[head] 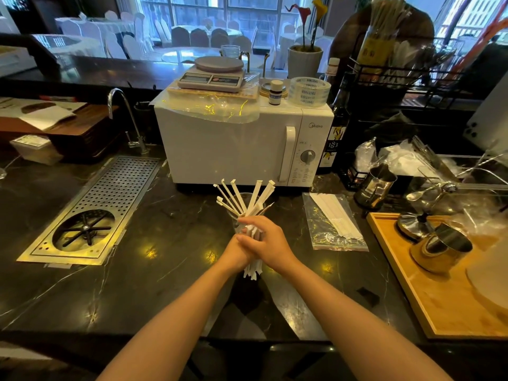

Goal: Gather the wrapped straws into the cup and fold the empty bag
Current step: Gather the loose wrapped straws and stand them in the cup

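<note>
A white microwave (242,144) sits on the dark marble counter (165,270). Behind it, big windows (220,9) glow over white-draped dining tables (90,26).

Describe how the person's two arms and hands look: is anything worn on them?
Both forearms are bare; no sleeves reach into view. The left hand and the right hand wear no gloves, and no watch, bracelet or ring can be seen. The fingernails look short and unpainted.

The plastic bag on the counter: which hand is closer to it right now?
Right. The right hand is clasped over the straw bundle just left of the plastic bag; the left hand sits behind it on the far side, also gripping the bundle.
</note>
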A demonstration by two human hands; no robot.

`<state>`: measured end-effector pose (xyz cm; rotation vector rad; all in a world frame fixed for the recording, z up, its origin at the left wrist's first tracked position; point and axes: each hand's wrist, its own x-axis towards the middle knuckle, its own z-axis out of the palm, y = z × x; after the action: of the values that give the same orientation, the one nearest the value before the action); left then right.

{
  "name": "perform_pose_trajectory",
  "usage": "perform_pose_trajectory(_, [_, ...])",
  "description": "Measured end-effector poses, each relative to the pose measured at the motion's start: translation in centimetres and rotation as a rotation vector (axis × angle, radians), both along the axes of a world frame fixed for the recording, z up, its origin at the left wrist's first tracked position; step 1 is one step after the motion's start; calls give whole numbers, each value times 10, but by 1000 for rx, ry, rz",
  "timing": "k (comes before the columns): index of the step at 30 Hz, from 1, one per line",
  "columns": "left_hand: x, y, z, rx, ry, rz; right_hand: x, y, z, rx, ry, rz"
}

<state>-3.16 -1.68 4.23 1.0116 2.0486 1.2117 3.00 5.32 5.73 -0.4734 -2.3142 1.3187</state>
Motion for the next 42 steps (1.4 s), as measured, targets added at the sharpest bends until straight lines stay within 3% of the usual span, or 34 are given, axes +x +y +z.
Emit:
perform_pose_trajectory(2, [0,0,1,87,24,-8,0,1,0,-87,-3,-8])
perform_pose_trajectory(6, [2,0,6,153,-200,-59,0,0,0,-335,14,-55])
perform_pose_trajectory(9, [2,-1,5,159,-153,-71,-1,-2,-2,-431,-1,-73])
perform_pose_trajectory(16, [-12,-8,23,86,-92,-110,-9,-9,18,-235,-56,-31])
perform_pose_trajectory(24, [-49,-6,95,102,39,-212,-31,-4,89,-155,106,-19])
perform_pose_trajectory(31, [-74,19,157,139,19,-229,-55,23,152,-103,243,-18])
perform_pose_trajectory(42, [-95,48,130,-8,34,-207,-80,54,115,-79,85,-10])
